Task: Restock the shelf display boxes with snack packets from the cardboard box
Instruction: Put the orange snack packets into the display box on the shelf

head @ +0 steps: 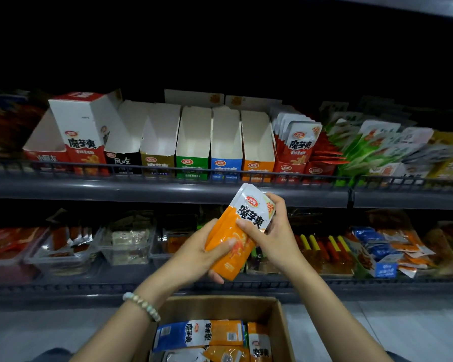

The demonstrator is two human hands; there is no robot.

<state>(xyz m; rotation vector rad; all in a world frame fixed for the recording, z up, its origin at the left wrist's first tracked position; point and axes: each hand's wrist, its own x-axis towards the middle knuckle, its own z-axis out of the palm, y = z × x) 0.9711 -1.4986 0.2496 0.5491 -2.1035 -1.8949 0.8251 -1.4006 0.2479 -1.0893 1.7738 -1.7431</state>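
Two shelf tiers fill the view. Upper shelf (168,190) has a wire front rail. Lower shelf (63,286) is dim, with mixed snacks in clear trays.

Cardboard box (220,308) is open at bottom centre, under both forearms. Loose packets (209,334) lie flat inside it: orange, blue, white.

Upper shelf carries a row of display boxes. Tilted red box (81,121) is at left. Next come black box (122,142), gold box (160,137), green box (194,137), blue box (226,137) and orange box (256,142), side by side, all five showing bare white insides. Red packets (298,145) stand upright just right of the orange box.

Held packets (230,265): thin stack, orange bottom and white top, at least two edges visible. It's tilted, in mid-air, below the orange box and above the cardboard box.

Left hand (196,254) wraps the lower half, thumb across the front, fingers curled behind. Right hand (275,231) clamps the upper half, thumb on the print, fingertips hooked over the top edge.

Bead bracelet (141,304) is on the left wrist.
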